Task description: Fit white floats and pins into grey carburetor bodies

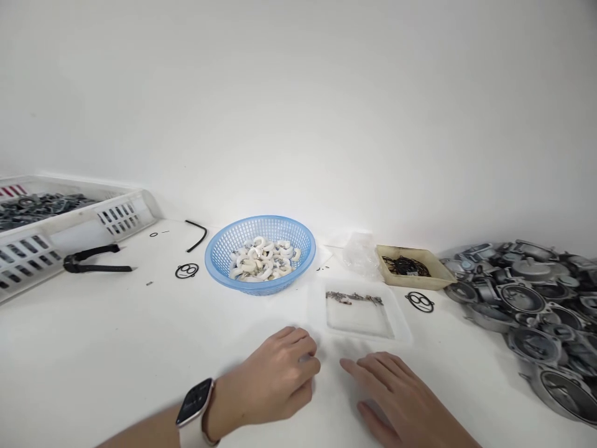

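Low in the middle of the view is my left hand (280,373), a watch (196,401) on its wrist. Its fingers are curled in, and whatever they may hold is hidden. To the right lies my right hand (396,395), palm down over the white table (140,367), with fingers stretched out and thumb apart, holding nothing that shows. Just beyond both hands sits a shallow clear plastic tray (401,311) with small brownish metal pieces (354,298) along its far side. Behind my left hand stands a blue mesh basket (214,264) of white curved parts (265,258).
On the right, grey metal housings (536,311) are heaped. A beige bin (420,281) holds black rings (405,266); a black gasket (420,302) lies before it. Leftward are another gasket (186,270), a bent black tube (198,236), a black-handled tool (97,261) and a white crate (60,239).
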### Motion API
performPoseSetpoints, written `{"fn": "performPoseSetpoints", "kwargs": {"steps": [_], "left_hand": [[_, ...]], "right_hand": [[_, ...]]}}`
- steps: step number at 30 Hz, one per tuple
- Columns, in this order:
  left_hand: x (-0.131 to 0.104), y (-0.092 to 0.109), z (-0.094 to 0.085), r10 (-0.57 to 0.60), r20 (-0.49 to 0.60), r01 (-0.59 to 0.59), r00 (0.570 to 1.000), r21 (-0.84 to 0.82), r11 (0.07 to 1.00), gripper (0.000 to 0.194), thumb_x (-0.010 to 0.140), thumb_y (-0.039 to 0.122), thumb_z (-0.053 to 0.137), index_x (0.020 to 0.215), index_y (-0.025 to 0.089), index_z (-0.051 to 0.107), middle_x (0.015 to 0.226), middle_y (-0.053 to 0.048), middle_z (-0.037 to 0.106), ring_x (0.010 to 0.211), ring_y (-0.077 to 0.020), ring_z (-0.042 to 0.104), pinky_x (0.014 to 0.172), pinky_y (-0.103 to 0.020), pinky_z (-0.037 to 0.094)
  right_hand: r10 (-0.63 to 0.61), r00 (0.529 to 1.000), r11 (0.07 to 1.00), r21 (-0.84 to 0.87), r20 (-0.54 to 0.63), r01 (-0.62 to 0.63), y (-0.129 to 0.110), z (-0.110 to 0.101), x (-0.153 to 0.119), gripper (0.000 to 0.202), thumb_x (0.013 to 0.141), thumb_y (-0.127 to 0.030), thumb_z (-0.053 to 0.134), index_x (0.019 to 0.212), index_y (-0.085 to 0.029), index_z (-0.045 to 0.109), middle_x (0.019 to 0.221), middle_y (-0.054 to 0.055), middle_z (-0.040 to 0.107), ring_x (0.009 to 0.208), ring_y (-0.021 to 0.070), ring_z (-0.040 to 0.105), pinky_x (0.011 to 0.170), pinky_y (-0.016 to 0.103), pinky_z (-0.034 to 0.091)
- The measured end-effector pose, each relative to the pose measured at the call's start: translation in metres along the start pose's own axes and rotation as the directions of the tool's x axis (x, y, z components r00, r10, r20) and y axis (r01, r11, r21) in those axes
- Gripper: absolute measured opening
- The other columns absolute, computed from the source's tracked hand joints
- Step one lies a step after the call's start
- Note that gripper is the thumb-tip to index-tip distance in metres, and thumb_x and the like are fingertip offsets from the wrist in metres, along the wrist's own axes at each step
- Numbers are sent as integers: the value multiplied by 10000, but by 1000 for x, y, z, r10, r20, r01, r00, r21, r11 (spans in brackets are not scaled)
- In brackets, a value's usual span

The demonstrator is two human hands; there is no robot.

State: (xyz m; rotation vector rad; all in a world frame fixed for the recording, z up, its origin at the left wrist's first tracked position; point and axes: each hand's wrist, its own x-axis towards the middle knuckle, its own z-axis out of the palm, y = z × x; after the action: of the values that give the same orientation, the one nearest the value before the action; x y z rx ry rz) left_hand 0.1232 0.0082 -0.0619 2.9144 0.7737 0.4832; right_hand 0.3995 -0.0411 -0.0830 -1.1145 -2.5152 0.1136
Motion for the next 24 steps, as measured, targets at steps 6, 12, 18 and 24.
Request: {"fn": "performPoseSetpoints", "kwargs": {"steps": [6,12,18,24], "left_hand": [[-1,0,1,4,-16,-4,1000,12,1000,130,917,108,614,849,206,561,877,-38,604,853,-224,567,807,-367,464],[1,1,1,6,-12,-5,1000,8,1000,126,923,114,615,855,205,559,877,-31,603,851,-219,565,805,-365,455],[2,1,0,-2,-10,2,1000,4,1000,131,921,108,616,853,205,562,870,-33,597,841,-220,563,803,-358,454],[0,1,-2,-20,-7,19,1000,-49,999,141,909,80,614,867,205,565,892,-36,603,869,-227,584,822,-362,466]], "right_hand": [[13,1000,1000,-9,21,-13,-1,-4,1,616,867,-63,570,1451,-256,543,1149,58,750,1014,253,709,870,380,599],[31,999,999,12,34,-32,5,7,-3,633,871,-75,552,1468,-282,526,1174,60,742,1041,257,701,885,387,593],[50,998,999,19,28,-51,3,7,-3,522,876,-73,552,1351,-286,586,1123,54,729,1013,258,692,879,389,582],[70,992,995,59,105,-76,-8,-10,5,238,885,-58,614,1004,-261,642,1043,14,697,962,229,672,865,370,558]]}}
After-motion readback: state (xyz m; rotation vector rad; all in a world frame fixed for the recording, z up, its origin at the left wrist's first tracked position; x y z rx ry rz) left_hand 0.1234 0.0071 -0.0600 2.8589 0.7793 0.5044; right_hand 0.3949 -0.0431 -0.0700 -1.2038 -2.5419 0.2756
